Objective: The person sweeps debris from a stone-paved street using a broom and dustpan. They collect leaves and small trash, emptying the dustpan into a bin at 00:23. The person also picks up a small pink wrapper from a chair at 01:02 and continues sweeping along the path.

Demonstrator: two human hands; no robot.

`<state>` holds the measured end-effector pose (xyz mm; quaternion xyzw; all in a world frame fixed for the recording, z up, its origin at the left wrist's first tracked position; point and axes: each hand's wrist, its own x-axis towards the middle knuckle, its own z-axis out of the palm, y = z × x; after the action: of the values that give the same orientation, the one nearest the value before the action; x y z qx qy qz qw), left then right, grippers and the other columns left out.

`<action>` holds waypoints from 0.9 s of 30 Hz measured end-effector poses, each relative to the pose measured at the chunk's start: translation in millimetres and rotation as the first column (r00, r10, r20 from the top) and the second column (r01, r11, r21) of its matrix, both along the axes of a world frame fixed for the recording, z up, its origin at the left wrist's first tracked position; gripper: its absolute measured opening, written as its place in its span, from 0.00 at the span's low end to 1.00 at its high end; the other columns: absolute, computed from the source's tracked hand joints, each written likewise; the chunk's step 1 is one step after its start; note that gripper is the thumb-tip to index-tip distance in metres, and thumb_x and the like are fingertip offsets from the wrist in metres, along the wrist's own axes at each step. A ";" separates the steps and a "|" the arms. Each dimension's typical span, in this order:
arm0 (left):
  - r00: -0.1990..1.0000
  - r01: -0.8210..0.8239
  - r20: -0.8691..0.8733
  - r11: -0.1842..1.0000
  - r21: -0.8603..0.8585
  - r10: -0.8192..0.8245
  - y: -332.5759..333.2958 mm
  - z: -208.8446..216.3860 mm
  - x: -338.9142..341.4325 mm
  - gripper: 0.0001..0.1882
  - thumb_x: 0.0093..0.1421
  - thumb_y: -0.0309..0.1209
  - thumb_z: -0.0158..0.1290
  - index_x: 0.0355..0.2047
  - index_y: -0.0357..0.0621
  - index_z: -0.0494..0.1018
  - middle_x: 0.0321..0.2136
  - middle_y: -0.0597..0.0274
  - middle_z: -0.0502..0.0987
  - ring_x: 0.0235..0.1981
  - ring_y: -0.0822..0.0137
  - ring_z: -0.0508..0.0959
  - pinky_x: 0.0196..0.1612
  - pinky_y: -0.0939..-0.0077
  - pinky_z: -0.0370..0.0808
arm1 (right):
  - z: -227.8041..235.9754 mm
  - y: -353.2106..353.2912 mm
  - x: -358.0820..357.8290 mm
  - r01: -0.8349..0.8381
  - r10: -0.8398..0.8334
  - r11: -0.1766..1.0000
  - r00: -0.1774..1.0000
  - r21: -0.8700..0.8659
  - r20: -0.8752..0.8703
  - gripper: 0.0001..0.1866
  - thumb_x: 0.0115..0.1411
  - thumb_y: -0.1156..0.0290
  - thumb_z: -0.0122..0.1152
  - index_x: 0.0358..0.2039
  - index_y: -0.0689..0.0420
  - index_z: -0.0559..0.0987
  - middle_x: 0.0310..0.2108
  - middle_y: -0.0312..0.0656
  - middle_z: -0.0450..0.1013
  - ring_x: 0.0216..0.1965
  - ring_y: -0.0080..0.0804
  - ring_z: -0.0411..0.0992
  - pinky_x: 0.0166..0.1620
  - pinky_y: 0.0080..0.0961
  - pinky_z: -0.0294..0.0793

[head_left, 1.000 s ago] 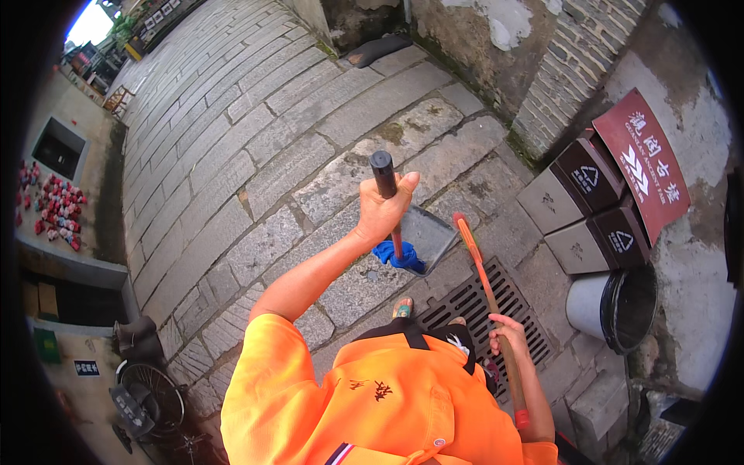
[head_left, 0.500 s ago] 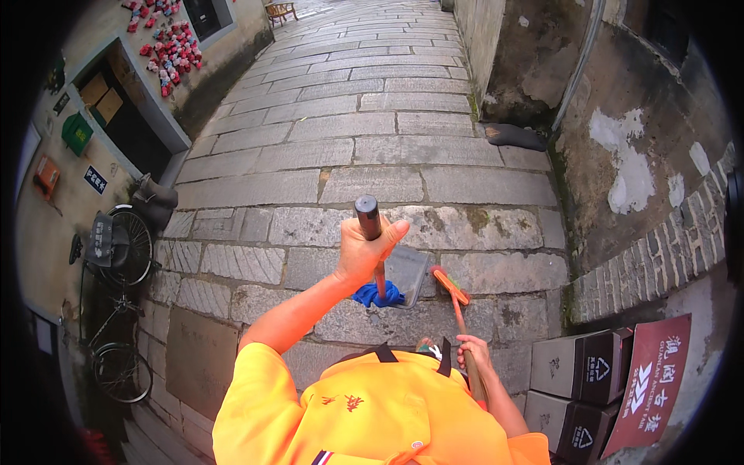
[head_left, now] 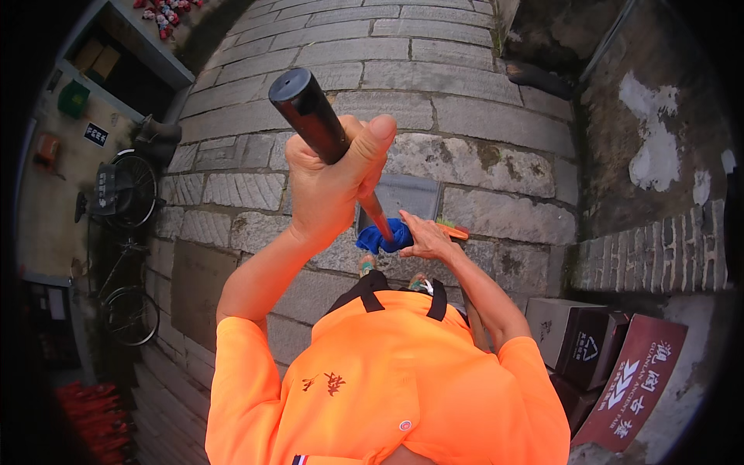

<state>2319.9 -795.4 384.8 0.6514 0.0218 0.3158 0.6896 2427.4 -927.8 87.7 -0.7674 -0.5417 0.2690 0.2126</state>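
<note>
My left hand point(head_left: 329, 186) is wrapped round the black-topped handle point(head_left: 310, 112) of a long-handled dustpan, thumb stretched along it. The handle's brown pole point(head_left: 375, 213) slants down to the grey pan point(head_left: 411, 190) on the paving. A bunched blue cloth or bag point(head_left: 376, 237) hangs round the pole's lower part. Beside it is my right hand point(head_left: 428, 237), fingers stretched out and apart; whether they touch the blue material I cannot tell. Past that hand shows an orange broom head point(head_left: 457, 232) with green bristles, its handle mostly hidden by my right arm.
Grey stone slabs point(head_left: 496, 213) pave the lane. A bicycle point(head_left: 128, 314) leans along the left wall. Double bins point(head_left: 577, 341) and a dark red sign point(head_left: 632, 384) stand at right, near a low brick edge point(head_left: 651, 256). Red items point(head_left: 97, 422) lie at lower left.
My right hand has let go of the broom handle and moved up and left to the blue material. My left hand has lifted the dustpan handle closer and leftward.
</note>
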 end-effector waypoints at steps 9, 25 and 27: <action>0.990 0.138 0.037 0.990 -0.019 -0.137 1.4 21.7 3.5 0.16 0.62 0.33 0.45 0.17 0.42 0.62 0.11 0.65 0.63 0.11 0.77 0.59 0.15 0.83 0.56 | -7.5 11.4 15.3 0.064 -0.079 0.997 0.909 -0.049 -0.408 0.46 0.30 0.68 0.71 0.54 0.52 0.63 0.45 0.46 0.71 0.47 0.43 0.68 0.50 0.35 0.66; 0.992 -0.054 -0.120 0.986 -0.156 0.036 17.6 -29.6 32.3 0.17 0.57 0.33 0.54 0.15 0.44 0.62 0.11 0.67 0.64 0.10 0.78 0.61 0.14 0.84 0.55 | 67.1 43.3 -10.7 0.211 0.090 0.945 0.565 0.249 -0.820 0.39 0.36 0.73 0.70 0.52 0.59 0.66 0.44 0.39 0.70 0.47 0.28 0.67 0.52 0.25 0.63; 0.989 -0.070 -0.137 0.985 -0.159 0.048 19.4 -33.5 34.2 0.16 0.57 0.33 0.54 0.16 0.43 0.63 0.12 0.67 0.65 0.12 0.77 0.62 0.15 0.84 0.56 | 64.5 44.7 -16.5 0.236 0.058 0.944 0.565 0.229 -0.823 0.36 0.36 0.75 0.70 0.50 0.59 0.68 0.42 0.39 0.71 0.45 0.27 0.67 0.51 0.25 0.64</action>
<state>2354.1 -775.9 351.4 0.6111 0.1129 0.2893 0.7281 2411.0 -883.1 152.2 -0.5371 -0.3762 0.4930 0.5718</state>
